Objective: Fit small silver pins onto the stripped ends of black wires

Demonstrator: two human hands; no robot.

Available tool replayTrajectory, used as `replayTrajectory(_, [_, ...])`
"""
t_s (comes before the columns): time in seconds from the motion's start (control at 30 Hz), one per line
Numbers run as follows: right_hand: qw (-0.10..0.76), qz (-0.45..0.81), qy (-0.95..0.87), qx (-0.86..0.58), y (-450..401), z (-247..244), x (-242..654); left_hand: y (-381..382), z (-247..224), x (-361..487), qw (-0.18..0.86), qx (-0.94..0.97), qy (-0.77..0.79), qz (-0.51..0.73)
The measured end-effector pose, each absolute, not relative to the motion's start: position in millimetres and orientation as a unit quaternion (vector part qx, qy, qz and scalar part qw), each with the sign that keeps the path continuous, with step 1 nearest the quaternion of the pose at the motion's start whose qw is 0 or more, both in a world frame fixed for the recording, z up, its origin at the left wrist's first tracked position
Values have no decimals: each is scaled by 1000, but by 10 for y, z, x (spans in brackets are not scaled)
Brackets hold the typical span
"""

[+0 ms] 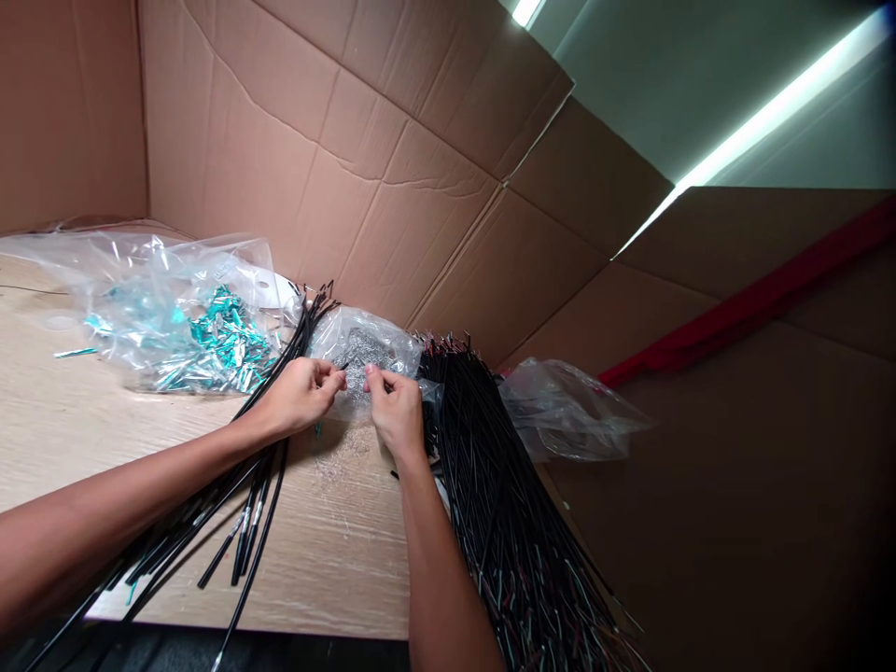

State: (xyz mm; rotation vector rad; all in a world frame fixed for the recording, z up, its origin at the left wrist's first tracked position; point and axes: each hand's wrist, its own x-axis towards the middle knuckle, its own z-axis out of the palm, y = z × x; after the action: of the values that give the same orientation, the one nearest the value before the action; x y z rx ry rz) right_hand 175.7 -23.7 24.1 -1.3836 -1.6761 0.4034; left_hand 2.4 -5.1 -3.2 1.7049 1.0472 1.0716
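Observation:
My left hand (308,394) is closed in a pinch on a black cable, whose dark tip shows just past the fingertips. Close beside it, my right hand (396,403) pinches thumb against fingers; whatever it grips is hidden. A small gap separates the two hands. Directly behind them lies a clear plastic bag (371,341) with a heap of fine silvery wire scraps. Several loose black cables (304,327) run beneath my left hand and forearm, some with silvery sections near their lower ends. To the right of my right hand lies a thick bundle of black cables (497,467) with thin coloured wire ends.
Another clear bag (140,280) at the left holds teal and silver foil strips (231,336). A crumpled clear bag (567,411) lies right of the thick bundle. Cardboard walls (280,121) enclose the wooden table (336,569). A red strip (756,294) slants across the right side.

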Motion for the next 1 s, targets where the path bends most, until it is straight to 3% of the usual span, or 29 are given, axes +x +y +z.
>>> replayTrajectory(0.13, [488,150,-674,-534,-235,263,1815,-38,-46,19,440,672,415,427])
replayTrajectory(0.43, [425,88,-734,-522,-299,294,1772,-108,32,44,610,579,324,433])
replayTrajectory(0.67, [429,102,-731,-521,-276,230,1726,-63,0,-4,712,501,212,444])
replayTrajectory(1.0, [475,118,-703,-516,-258,217,1759,-101,107,20,738,439,242,451])
